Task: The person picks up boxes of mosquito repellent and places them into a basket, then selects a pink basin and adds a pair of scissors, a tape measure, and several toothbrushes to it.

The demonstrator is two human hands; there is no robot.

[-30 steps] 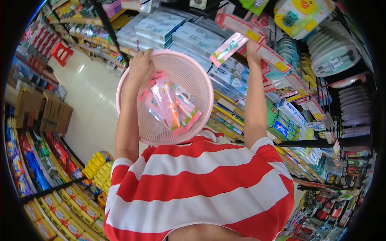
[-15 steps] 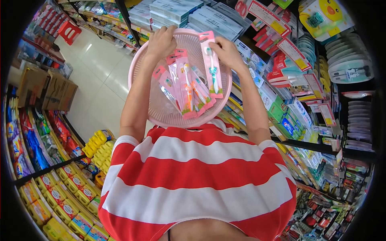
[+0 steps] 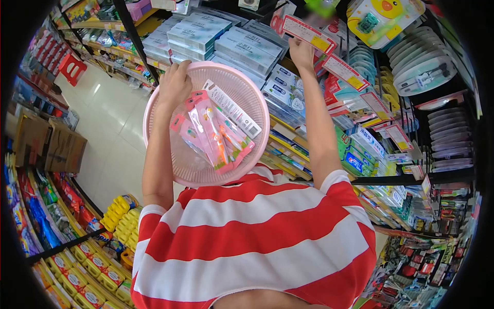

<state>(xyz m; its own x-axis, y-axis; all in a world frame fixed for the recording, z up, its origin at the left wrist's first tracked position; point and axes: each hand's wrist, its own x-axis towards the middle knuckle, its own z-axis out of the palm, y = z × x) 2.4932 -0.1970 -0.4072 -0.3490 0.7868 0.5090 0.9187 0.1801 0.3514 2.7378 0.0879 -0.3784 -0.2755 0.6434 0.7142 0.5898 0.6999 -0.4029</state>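
Note:
My left hand (image 3: 175,83) is closed over the left rim of a round pink plastic basket (image 3: 261,116), which it holds tilted in front of me. In the basket lie several toothbrush packs (image 3: 218,135) with pink cards, one showing an orange-handled brush. Another toothbrush pack (image 3: 232,108) rests back side up along the right, its white card and barcode showing. Out at the rack, my right hand (image 3: 302,52) has its fingers curled right at a red-and-white price tag (image 3: 309,34); what they hold is hidden behind the tag.
Stacked toothpaste boxes (image 3: 247,49) fill the shelf beyond the basket. More price tags (image 3: 346,71) jut out along the right rack, before hanging packs (image 3: 424,72). Cartons (image 3: 64,147) and a red stool (image 3: 73,68) stand left by the tiled aisle (image 3: 110,116).
My right hand has let go of the toothbrush pack, which now lies face down in the basket, and has reached up to the rack. The basket has shifted left and down in view.

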